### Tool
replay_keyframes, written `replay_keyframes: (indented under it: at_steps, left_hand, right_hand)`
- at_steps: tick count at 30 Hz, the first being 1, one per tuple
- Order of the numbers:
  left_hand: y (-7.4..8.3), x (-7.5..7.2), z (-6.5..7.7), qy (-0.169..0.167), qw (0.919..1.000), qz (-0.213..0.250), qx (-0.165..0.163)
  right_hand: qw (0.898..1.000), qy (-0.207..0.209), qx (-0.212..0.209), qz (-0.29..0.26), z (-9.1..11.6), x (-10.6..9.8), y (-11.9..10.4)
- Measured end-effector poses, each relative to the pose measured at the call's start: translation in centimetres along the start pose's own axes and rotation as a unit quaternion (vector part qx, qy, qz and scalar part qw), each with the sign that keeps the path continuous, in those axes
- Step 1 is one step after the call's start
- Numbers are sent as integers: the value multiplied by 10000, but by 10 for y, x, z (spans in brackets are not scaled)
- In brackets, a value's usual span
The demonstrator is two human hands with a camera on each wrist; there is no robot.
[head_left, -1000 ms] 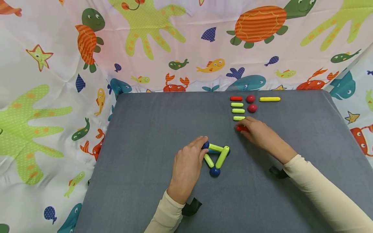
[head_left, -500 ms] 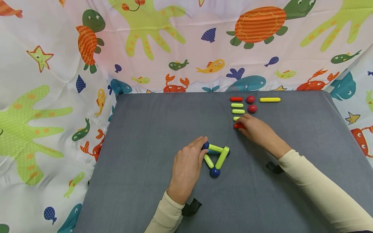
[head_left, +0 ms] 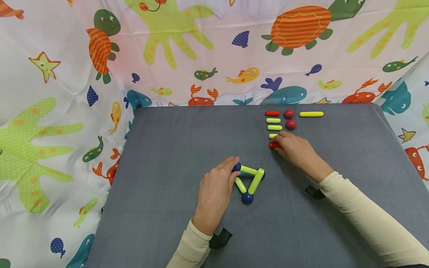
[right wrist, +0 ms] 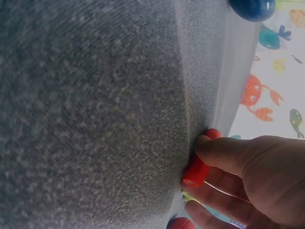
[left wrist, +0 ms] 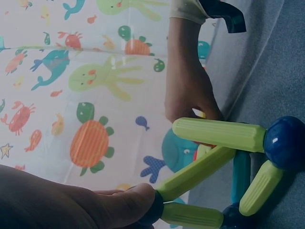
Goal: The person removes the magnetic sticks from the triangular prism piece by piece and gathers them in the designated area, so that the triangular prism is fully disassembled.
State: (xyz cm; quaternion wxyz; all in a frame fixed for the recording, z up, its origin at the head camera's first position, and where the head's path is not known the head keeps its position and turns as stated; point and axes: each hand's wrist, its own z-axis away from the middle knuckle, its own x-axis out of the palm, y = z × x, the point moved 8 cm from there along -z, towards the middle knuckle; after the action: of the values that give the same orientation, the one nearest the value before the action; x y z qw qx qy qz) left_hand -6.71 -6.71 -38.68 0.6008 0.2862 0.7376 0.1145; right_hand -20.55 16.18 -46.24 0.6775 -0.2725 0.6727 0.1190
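Note:
My left hand grips a dark blue ball at one corner of a construction of lime-green rods and blue balls. A teal rod shows low in the construction in the left wrist view. At the near end of a column of short rods, my right hand pinches a short red rod between thumb and fingers, close over the cloth. Just beyond it lies a short green rod, partly covered by the fingertips.
Farther up the column lie green rods and another red rod. Beside them are two red balls and a longer yellow rod. The grey cloth-covered table meets a patterned curtain at its back edge.
Between the first and second frames my right hand shifted slightly left and away from me with the red rod, nearing the column. It has stayed there since. My left hand and the construction stay put.

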Motion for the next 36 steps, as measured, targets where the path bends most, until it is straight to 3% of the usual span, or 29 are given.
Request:
replay_keyframes:
  at_steps: [9, 15, 20, 26, 31, 36]
  left_hand:
    - [-1, 0, 1, 56, 10000, 21, 20]
    - [0, 1, -1, -29, 10000, -48, 60]
    - [0, 0, -1, -62, 9999, -94, 14]
    - [0, 0, -2, -76, 9999, -130, 3]
    - [0, 0, -3, -94, 9998, -165, 0]
    - [-1, 0, -4, -95, 9998, -159, -5]
  right_hand:
    - [9996, 216, -42, 199, 2, -4, -5]
    - [9983, 443, -65, 360, 8, -22, -23]
    - [9963, 624, -583, -77, 18, -46, -59]
    - [9848, 737, -1480, -534, 36, -62, -101]
    - [9744, 795, -2007, -630, 50, -61, -124]
    - [9724, 723, -2142, -571, 58, -50, -134]
